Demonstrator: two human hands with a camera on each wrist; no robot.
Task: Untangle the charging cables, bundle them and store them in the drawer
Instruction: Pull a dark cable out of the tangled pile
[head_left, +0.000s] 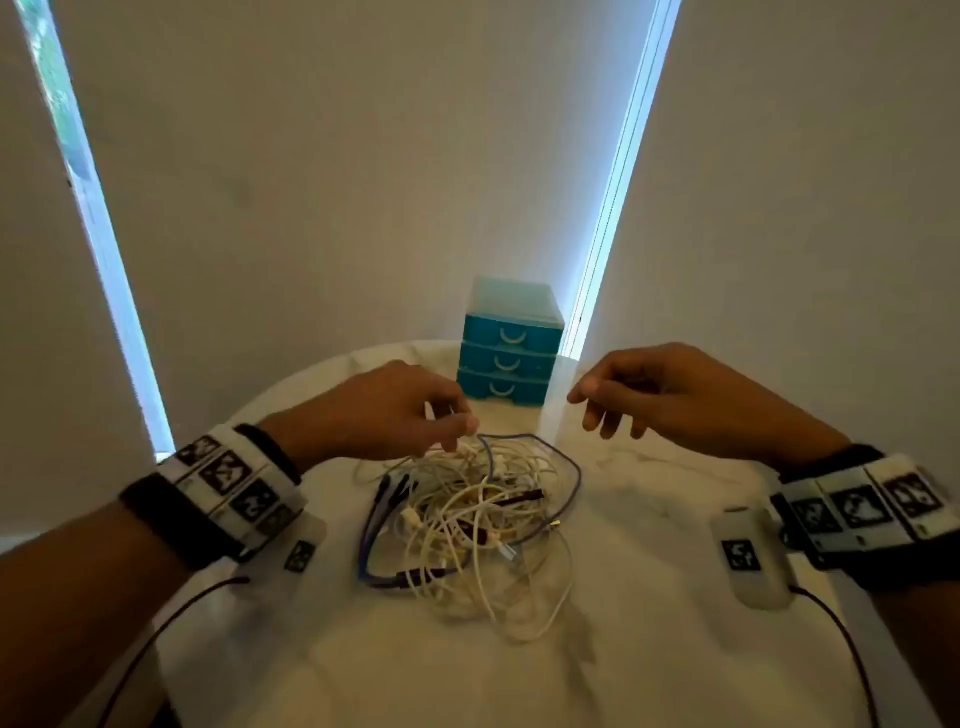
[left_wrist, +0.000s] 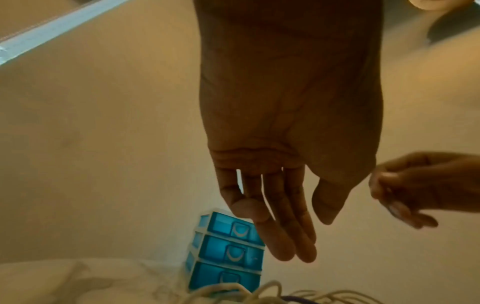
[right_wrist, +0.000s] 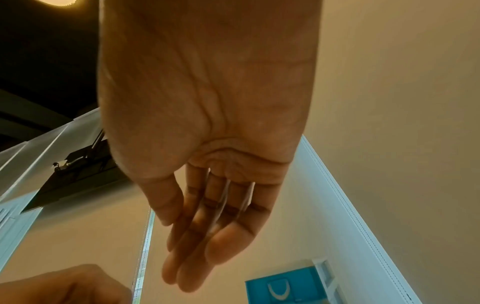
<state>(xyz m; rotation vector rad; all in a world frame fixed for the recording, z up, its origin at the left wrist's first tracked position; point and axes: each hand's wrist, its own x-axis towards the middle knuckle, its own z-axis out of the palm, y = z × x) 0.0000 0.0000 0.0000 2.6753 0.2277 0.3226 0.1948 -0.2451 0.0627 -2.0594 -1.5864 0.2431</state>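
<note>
The charging cables (head_left: 467, 530) lay in one knotted heap at mid-worktop (head_left: 649, 649): mostly white cords, one blue-purple, a few dark plugs. The left hand (head_left: 384, 410) touched the heap's far edge; whether it pinched a cord I could not tell. The right hand (head_left: 670, 395) hovered apart, loosely curled, holding nothing. Behind stood the blue three-drawer unit (head_left: 509, 353), shut.

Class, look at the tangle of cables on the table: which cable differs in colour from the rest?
The purple cable, looping along the tangle's left edge and over its top. The other cables in the tangle are mostly white or cream.
</note>
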